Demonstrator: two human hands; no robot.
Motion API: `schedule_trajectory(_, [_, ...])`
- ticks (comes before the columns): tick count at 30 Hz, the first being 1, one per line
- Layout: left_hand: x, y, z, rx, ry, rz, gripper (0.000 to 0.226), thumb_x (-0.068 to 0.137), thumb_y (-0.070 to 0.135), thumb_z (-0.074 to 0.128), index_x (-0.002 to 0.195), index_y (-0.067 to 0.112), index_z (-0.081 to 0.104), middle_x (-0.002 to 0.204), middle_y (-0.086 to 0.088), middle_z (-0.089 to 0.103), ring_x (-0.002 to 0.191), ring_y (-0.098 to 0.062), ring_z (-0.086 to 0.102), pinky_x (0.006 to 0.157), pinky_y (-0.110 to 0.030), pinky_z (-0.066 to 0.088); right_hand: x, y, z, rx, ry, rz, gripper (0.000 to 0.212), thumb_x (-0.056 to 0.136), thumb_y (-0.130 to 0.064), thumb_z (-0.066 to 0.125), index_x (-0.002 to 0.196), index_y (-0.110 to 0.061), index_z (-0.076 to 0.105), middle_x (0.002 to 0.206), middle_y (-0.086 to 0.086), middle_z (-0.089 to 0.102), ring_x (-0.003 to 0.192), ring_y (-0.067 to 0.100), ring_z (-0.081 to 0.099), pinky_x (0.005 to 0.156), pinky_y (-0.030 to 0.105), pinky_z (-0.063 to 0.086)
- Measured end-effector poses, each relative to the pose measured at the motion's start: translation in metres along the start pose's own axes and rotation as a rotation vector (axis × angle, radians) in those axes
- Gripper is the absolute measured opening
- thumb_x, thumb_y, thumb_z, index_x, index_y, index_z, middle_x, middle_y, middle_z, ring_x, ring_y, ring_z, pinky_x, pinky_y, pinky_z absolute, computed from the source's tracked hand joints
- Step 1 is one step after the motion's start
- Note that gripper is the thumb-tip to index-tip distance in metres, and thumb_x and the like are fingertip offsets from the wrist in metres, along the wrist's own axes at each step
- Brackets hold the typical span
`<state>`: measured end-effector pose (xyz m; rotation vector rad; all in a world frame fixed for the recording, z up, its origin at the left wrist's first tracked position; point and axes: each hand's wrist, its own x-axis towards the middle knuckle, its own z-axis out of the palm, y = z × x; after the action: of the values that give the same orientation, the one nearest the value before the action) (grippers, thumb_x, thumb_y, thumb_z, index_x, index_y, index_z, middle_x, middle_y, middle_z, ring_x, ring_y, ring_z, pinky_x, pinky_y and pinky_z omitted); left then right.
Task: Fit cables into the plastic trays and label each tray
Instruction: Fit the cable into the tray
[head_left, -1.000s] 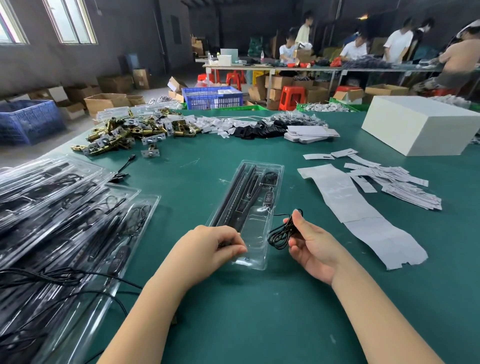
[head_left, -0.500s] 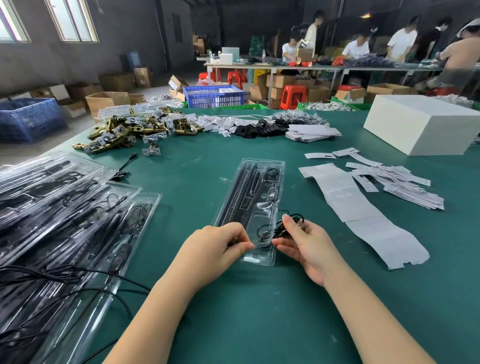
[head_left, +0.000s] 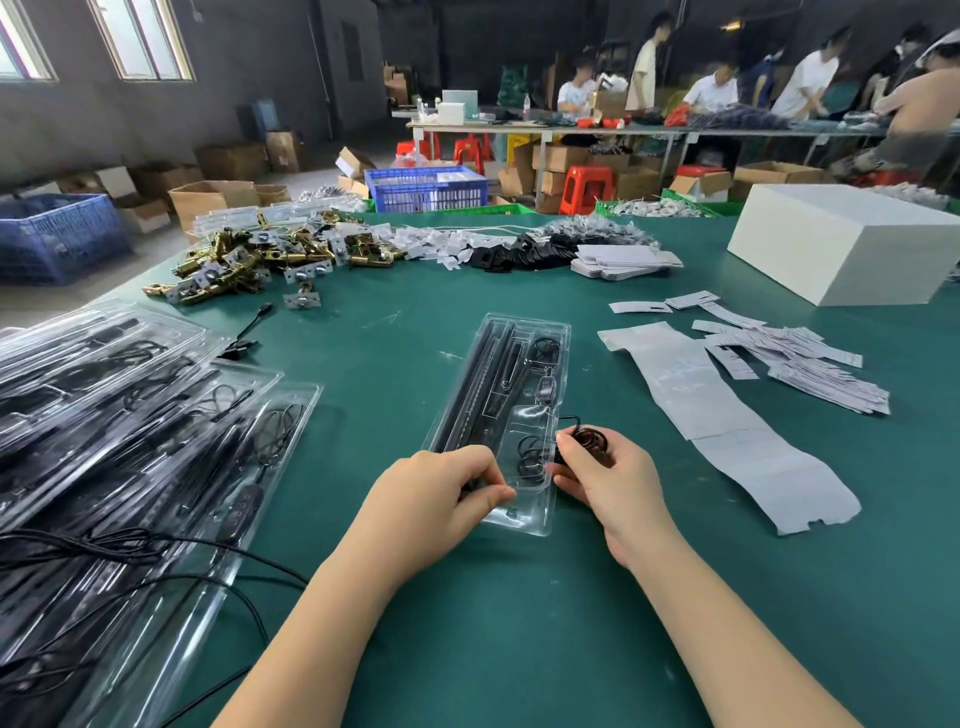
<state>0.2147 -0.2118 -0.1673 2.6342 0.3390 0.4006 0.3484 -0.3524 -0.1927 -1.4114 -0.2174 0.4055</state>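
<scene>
Clear plastic blister tray (head_left: 511, 395), long and narrow, lies near the middle of the green bench (head_left: 519, 623), its near end under both hands. It already carries black rods along its left channel and a small inline controller.

Risks, as judged from this position:
- The thin black cable coil (head_left: 589, 439) sits at the tray's right rim, not yet inside the near pocket. If released early, the coil may spring open and spill over the rim.
- The tray is light. A sideways push from the right could slide or tip it unless the left hand holds it down.
- A loop left proud of the pocket may prevent a label or cover from seating flat.

Hand state: the left hand (head_left: 441, 499) pinches the tray's near left edge. The right hand (head_left: 608, 478) grips the coil, fingers curled round it.

Surroundings:
- Stack of filled clear trays (head_left: 130, 415) along the left edge, with loose black cable trailing toward the near edge. These could snag a forearm.
- White paper label strip (head_left: 727, 415) and loose labels (head_left: 810, 364) to the right, within reach.
- White rectangular box (head_left: 852, 244) at the far right corner.
- Brass hardware pile (head_left: 249, 265) toward the far left.
</scene>
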Motion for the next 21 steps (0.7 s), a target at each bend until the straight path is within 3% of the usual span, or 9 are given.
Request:
schedule_trajectory(5, [0.0, 0.0, 0.002, -0.064, 0.039, -0.019, 0.016, 0.089, 0.046, 0.059, 0.083, 0.031, 0.057, 0.075, 0.012, 0.066, 0.069, -0.011, 0.057, 0.069, -0.03, 0.049, -0.001, 0.006, 0.002, -0.23, 0.093, -0.146, 0.011, 0.086, -0.019, 0.071, 0.078, -0.027, 0.073, 0.067, -0.006, 0.071, 0.061, 0.007, 0.065, 0.056, 0.019, 0.051])
schedule_trajectory(10, [0.0, 0.001, 0.006, -0.072, 0.057, -0.017, 0.016, 0.089, 0.047, 0.059, 0.08, 0.035, 0.054, 0.074, 0.01, 0.066, 0.067, -0.012, 0.056, 0.068, -0.031, 0.049, -0.003, 0.005, -0.001, -0.215, 0.064, -0.106, 0.009, 0.076, -0.018, 0.082, 0.079, -0.022, 0.075, 0.068, -0.004, 0.072, 0.062, 0.008, 0.063, 0.072, 0.031, 0.057])
schedule_trajectory(17, [0.001, -0.002, 0.008, -0.124, 0.092, -0.026, 0.017, 0.089, 0.048, 0.058, 0.081, 0.034, 0.053, 0.069, 0.01, 0.064, 0.065, -0.011, 0.055, 0.066, -0.03, 0.049, -0.009, 0.008, 0.001, -0.501, 0.152, -0.332, 0.01, 0.076, -0.024, 0.082, 0.084, -0.025, 0.077, 0.071, -0.021, 0.069, 0.072, -0.013, 0.062, 0.063, 0.0, 0.041])
schedule_trajectory(19, [0.001, -0.002, 0.009, -0.136, 0.089, -0.029, 0.017, 0.089, 0.048, 0.058, 0.082, 0.034, 0.053, 0.069, 0.01, 0.064, 0.065, -0.011, 0.056, 0.068, -0.032, 0.05, -0.013, 0.009, 0.006, -0.524, 0.178, -0.401, 0.01, 0.079, -0.021, 0.079, 0.089, -0.021, 0.078, 0.078, -0.017, 0.07, 0.076, -0.009, 0.064, 0.067, 0.003, 0.043])
schedule_trajectory(21, [0.002, -0.003, 0.009, -0.148, 0.087, -0.029, 0.017, 0.09, 0.048, 0.057, 0.083, 0.033, 0.053, 0.069, 0.008, 0.065, 0.066, -0.011, 0.059, 0.069, -0.033, 0.051, -0.015, 0.01, 0.009, -0.602, 0.195, -0.49, 0.009, 0.081, -0.018, 0.077, 0.089, -0.018, 0.078, 0.081, -0.007, 0.071, 0.077, 0.003, 0.064, 0.072, 0.018, 0.05])
